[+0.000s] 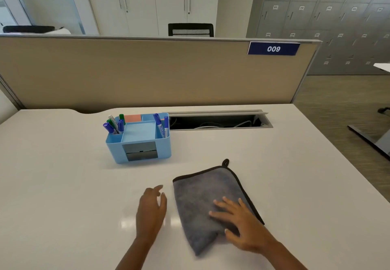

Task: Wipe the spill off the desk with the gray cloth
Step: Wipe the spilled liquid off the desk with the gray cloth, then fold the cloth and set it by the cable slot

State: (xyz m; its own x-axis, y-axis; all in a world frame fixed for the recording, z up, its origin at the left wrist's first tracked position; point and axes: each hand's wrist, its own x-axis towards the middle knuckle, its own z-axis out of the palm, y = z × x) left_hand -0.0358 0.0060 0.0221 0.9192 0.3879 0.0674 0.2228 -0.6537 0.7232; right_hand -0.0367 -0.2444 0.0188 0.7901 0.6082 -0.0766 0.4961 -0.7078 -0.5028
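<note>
The gray cloth (207, 204) lies folded on the white table (63, 185), near the front edge and a touch right of centre, its dark-trimmed edge and small hanging loop pointing away from the person. The right hand (242, 225) is flat on top of it, fingers spread wide, palm pressing the near right part of the cloth; nothing is pinched or gripped, just an open hand bearing down. The left hand (150, 210) sits just beside the cloth's left edge, apart from it, fingers loosely extended and a little curled, holding nothing; whether it touches the table I cannot tell. The near corner of the cloth is blurred. Further back on the left stands a blue desk organizer (138, 141) with purple and green markers (114, 125) upright in its compartments. Behind it, an open cable tray (217, 122) is set into the table in front of the beige partition (147, 73), tagged 009. No spill is visible on the glossy surface.
</note>
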